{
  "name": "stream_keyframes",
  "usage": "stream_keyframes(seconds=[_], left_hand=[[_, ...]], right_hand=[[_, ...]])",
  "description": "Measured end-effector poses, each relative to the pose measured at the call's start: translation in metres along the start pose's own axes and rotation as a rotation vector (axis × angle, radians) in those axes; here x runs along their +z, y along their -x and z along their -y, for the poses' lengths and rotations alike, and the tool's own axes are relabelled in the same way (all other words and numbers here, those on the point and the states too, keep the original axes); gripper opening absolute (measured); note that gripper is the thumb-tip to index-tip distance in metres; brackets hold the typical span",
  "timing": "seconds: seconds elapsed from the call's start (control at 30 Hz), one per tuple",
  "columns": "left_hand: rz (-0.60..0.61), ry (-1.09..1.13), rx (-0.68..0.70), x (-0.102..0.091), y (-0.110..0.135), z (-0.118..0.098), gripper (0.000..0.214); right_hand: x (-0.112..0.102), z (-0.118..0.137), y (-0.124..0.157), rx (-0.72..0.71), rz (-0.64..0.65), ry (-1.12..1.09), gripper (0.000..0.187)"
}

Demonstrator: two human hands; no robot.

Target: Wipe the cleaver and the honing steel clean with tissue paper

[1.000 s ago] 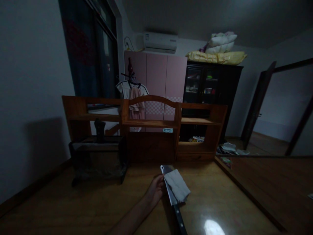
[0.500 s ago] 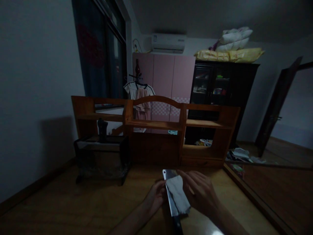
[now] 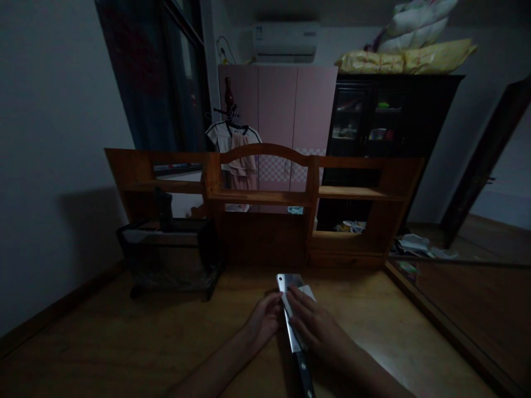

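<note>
A cleaver [image 3: 293, 347] with a bright metal blade and a black riveted handle points away from me, handle towards my body. A white piece of paper or cloth [image 3: 307, 291] lies over much of the blade, leaving the far end with its small hole bare. At the blade's left edge, my left hand [image 3: 265, 315] is closed, its thumb and fingertips pinching there; the exact hold is partly hidden. My right hand [image 3: 317, 326] rests flat across the white sheet with fingers stretched out, covering most of it.
Beneath is a wooden tabletop [image 3: 174, 337], with a raised edge along its right. A black box-like appliance [image 3: 166, 257] stands at the left, a dark object [image 3: 164, 209] on top. Wooden shelving [image 3: 261, 196] runs along the back. Papers [image 3: 415, 244] lie beyond the right edge.
My right hand has moved left from the sheet's right side to lie on it. The left hand stays at the blade's edge. The camera view has tilted down slightly.
</note>
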State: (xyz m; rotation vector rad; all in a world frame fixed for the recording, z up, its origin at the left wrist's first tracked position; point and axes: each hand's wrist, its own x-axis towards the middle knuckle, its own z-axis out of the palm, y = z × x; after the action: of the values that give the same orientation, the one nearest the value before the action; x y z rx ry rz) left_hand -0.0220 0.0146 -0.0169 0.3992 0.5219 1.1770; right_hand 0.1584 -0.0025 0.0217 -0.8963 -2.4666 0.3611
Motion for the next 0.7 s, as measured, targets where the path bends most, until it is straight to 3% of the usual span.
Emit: stream_keyframes(seconds=[0.17,0.43,0.7], left_hand=[[-0.008,-0.077,0.011,0.002,0.002,-0.002,0.015],[0.009,-0.107,0.023,0.005,0.007,-0.004,0.02],[-0.011,-0.105,0.011,0.004,0.005,-0.004,0.018]], right_hand=[[0.009,-0.014,0.003,0.107,0.055,-0.014,0.058],[0.021,-0.027,0.005,0.255,-0.012,0.019,0.055],[0.006,-0.005,0.004,0.067,0.118,0.009,0.06]])
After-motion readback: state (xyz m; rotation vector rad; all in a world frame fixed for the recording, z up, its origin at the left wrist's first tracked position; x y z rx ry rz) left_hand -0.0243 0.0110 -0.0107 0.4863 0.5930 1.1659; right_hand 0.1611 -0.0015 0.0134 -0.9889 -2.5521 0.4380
